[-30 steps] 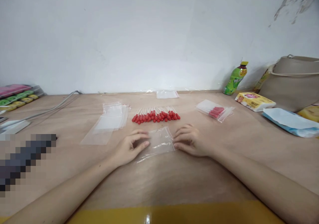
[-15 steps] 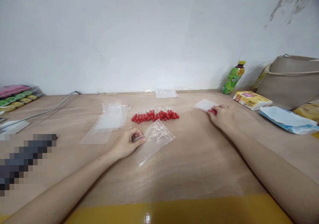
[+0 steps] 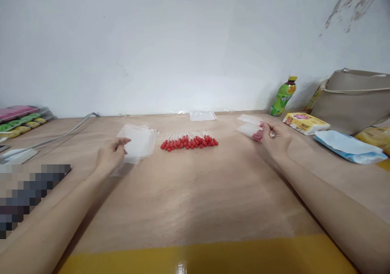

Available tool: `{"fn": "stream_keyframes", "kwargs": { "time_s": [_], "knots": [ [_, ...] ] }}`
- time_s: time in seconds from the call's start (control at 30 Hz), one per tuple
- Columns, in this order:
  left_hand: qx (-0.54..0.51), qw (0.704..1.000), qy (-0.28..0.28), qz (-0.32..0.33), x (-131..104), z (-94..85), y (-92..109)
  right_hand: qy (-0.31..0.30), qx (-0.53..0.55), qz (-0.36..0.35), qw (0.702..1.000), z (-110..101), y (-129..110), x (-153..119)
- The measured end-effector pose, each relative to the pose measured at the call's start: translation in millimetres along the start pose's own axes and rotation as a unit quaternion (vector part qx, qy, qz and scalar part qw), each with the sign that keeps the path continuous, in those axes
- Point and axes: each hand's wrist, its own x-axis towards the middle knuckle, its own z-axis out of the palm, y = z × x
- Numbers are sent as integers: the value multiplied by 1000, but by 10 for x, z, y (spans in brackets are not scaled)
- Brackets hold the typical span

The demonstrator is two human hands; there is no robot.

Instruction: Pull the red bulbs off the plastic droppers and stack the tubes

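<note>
At the left, my left hand (image 3: 112, 153) is closed, thumb and fingertips pinching the edge of a clear plastic bag (image 3: 133, 138). The bag overlaps a stack of flat clear bags (image 3: 148, 144), so its outline is hard to separate. My right hand (image 3: 276, 139) pinches the near end of a clear bag of red-tipped sticks (image 3: 251, 131), raised slightly at the right. Another clear flap or bag (image 3: 250, 119) shows just behind it. Between the hands, a row of loose white sticks with red bulb tips (image 3: 189, 142) lies with tips toward me.
Against the wall lies a white flat packet (image 3: 202, 116). To the right are a green bottle (image 3: 282, 97), a yellow tissue pack (image 3: 306, 124), a blue-white packet (image 3: 350, 146) and a grey bag (image 3: 359, 99). A grey cable (image 3: 73, 126) and coloured packs (image 3: 22, 119) lie left.
My left hand has moved left from the middle to the bag stack, and the clear bag has left the middle. My right hand has lifted and turned slightly, showing the red tips in its bag.
</note>
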Motion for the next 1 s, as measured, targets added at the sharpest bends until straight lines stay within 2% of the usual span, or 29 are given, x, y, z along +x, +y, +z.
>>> {"fn": "stream_keyframes", "kwargs": {
  "time_s": [0.07, 0.1, 0.17, 0.23, 0.3, 0.37, 0.43, 0.5, 0.57, 0.63, 0.7, 0.77, 0.83, 0.9, 1.0],
  "knots": [
    [100, 994, -47, -10, 47, -54, -116, 34, 64, -53, 996, -42, -253, -33],
    [125, 990, -68, -13, 45, -69, -143, 25, 94, -74, 993, -64, -402, -74],
    [148, 987, -67, -11, 0, -78, -133, 4, 150, -109, 983, -107, -721, -210],
    [187, 982, -19, 10, -79, -65, -56, -63, 215, -152, 963, -139, -1029, -406],
    [215, 973, 52, 63, -168, -30, 68, -150, 280, -177, 931, -147, -1287, -625],
    [203, 965, 101, 131, -256, 25, 220, -207, 332, -202, 898, -135, -1474, -825],
    [163, 960, 121, 193, -361, 92, 389, -249, 360, -209, 874, -121, -1584, -969],
    [106, 952, 83, 276, -500, 158, 571, -298, 373, -212, 853, -125, -1628, -1038],
    [48, 937, -3, 345, -672, 209, 751, -359, 374, -219, 826, -148, -1621, -1031],
    [-5, 924, -90, 371, -841, 240, 902, -398, 358, -218, 816, -165, -1567, -972],
    [-38, 912, -158, 376, -966, 257, 1005, -385, 314, -186, 847, -151, -1470, -896],
    [-67, 906, -196, 370, -1027, 267, 1060, -361, 241, -127, 892, -107, -1341, -832],
    [-91, 902, -221, 358, -1037, 275, 1090, -384, 169, -59, 906, -58, -1216, -795],
    [-110, 898, -245, 348, -1026, 281, 1120, -445, 135, 6, 886, -31, -1136, -779],
    [-129, 890, -267, 347, -1021, 289, 1189, -527, 154, 63, 834, -47, -1141, -773]
  ]
}}
